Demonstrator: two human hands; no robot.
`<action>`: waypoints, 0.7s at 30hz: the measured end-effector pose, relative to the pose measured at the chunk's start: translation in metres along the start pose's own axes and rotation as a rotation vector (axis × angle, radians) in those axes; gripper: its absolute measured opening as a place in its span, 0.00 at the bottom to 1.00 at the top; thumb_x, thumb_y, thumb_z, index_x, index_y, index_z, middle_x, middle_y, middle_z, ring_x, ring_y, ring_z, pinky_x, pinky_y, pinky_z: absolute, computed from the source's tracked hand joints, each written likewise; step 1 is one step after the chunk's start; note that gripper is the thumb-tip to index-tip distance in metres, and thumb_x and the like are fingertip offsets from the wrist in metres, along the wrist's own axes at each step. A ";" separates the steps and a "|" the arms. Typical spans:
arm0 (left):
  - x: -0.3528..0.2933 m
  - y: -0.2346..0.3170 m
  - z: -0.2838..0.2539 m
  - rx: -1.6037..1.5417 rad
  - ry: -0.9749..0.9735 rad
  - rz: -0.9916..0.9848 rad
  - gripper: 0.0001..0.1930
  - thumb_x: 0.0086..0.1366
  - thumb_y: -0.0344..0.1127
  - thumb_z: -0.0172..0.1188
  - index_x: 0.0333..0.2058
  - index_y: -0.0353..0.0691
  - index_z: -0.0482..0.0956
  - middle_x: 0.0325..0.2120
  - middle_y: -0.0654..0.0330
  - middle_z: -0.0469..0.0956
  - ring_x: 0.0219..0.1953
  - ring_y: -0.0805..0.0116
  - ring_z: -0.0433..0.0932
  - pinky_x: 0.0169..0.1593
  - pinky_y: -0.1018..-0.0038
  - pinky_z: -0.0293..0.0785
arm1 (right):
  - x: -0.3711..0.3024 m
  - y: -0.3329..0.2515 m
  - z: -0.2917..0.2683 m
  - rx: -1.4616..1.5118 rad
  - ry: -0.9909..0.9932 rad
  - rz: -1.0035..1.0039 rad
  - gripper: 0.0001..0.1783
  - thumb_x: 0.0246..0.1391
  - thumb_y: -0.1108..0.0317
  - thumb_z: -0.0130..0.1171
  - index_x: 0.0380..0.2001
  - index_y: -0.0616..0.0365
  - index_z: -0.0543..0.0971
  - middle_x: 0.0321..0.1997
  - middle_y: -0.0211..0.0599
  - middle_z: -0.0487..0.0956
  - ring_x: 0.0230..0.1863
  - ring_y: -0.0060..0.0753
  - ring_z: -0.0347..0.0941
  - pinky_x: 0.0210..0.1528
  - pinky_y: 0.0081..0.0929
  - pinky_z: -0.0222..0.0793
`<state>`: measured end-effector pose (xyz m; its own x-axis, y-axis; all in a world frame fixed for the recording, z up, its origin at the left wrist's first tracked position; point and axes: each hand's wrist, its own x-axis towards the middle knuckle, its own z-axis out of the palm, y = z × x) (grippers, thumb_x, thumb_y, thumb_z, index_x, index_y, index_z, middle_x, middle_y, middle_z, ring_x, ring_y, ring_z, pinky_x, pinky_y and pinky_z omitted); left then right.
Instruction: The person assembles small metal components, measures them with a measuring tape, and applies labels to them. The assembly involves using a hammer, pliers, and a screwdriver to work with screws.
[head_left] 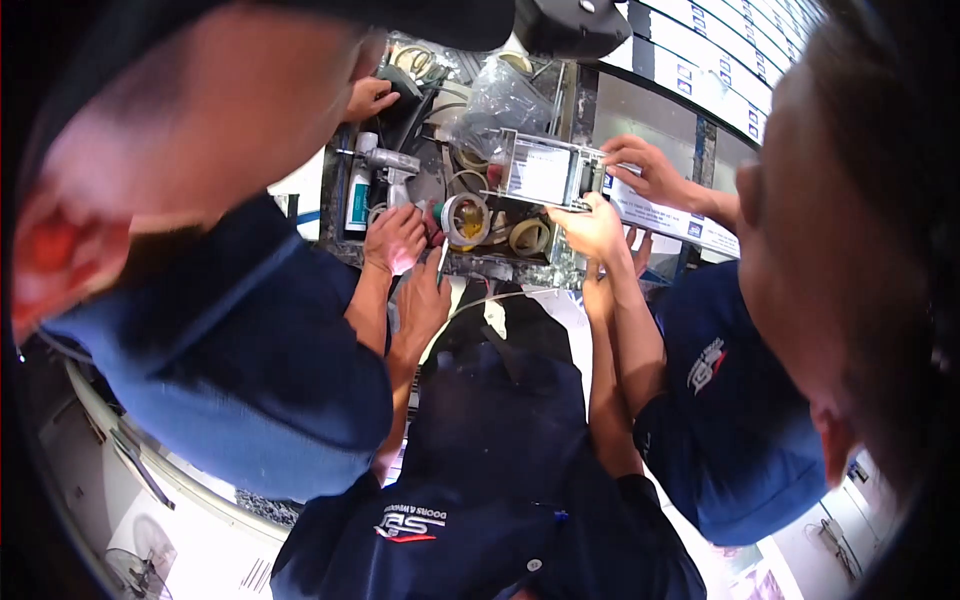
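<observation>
Tape roll (448, 222) just beyond fingers (434, 272) of left hand (424, 300).

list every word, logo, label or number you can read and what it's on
Wording isn't copied here, only where it stands.
Wearer's navy shirt: pale lettering with a red stroke, upside down.
Right co-worker's navy shirt: similar logo.
White-and-green bottle: label too small.
Clear case: fine print, unreadable.
Stacked white strips: repeated marks, too small.

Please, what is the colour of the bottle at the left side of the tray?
White and teal; the bottle shows best in the head view.
</observation>
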<state>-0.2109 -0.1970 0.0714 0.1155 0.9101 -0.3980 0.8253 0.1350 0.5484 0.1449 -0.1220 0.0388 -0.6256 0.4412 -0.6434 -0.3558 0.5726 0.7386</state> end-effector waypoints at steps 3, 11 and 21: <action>-0.004 -0.007 0.011 -0.023 0.047 0.015 0.27 0.67 0.34 0.63 0.64 0.38 0.73 0.52 0.40 0.82 0.52 0.37 0.82 0.54 0.51 0.78 | -0.034 -0.028 -0.076 0.802 -0.069 0.685 0.35 0.64 0.61 0.65 0.69 0.62 0.64 0.61 0.54 0.75 0.64 0.52 0.71 0.67 0.44 0.64; 0.022 -0.071 0.052 -0.100 0.188 0.226 0.26 0.66 0.37 0.64 0.62 0.39 0.74 0.49 0.41 0.83 0.49 0.36 0.83 0.53 0.48 0.78 | -0.088 -0.031 -0.202 2.277 0.070 1.256 0.25 0.62 0.65 0.66 0.60 0.65 0.79 0.63 0.61 0.79 0.65 0.60 0.75 0.66 0.45 0.71; 0.007 -0.023 0.026 0.011 0.127 0.150 0.29 0.65 0.41 0.60 0.64 0.42 0.71 0.43 0.38 0.85 0.44 0.36 0.84 0.50 0.44 0.79 | -0.032 0.114 -0.021 2.078 -0.140 1.447 0.24 0.54 0.68 0.59 0.55 0.59 0.83 0.51 0.64 0.84 0.55 0.63 0.81 0.57 0.50 0.76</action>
<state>-0.2143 -0.2038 0.0366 0.1677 0.9619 -0.2158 0.8103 -0.0098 0.5859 0.1097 -0.0856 0.1480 0.2758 0.9263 -0.2569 0.8296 -0.3644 -0.4232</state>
